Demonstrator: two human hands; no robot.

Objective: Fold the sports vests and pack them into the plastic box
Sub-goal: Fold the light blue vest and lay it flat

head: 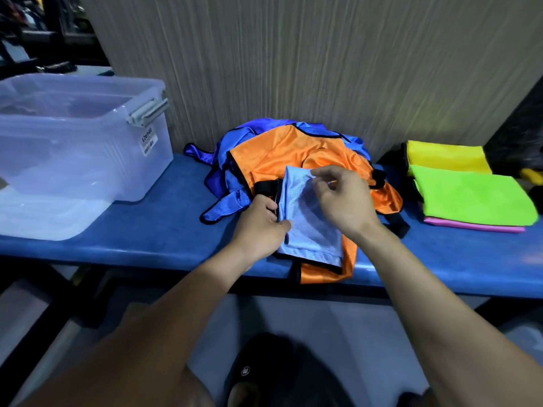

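At frame centre, the left hand (261, 221) pinches the light-blue vest (308, 218) edge while the right hand (340, 198) pinches its top; I'd align corners squarely before creasing.

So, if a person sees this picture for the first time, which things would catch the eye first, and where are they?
First, the two hands in the middle: the left hand and right hand pinch a pale blue mesh vest lying on a bright orange vest over crumpled royal blue vests. At the right lies a folded stack topped by a neon green vest; at the left stands a clear plastic box, all on a blue bench.
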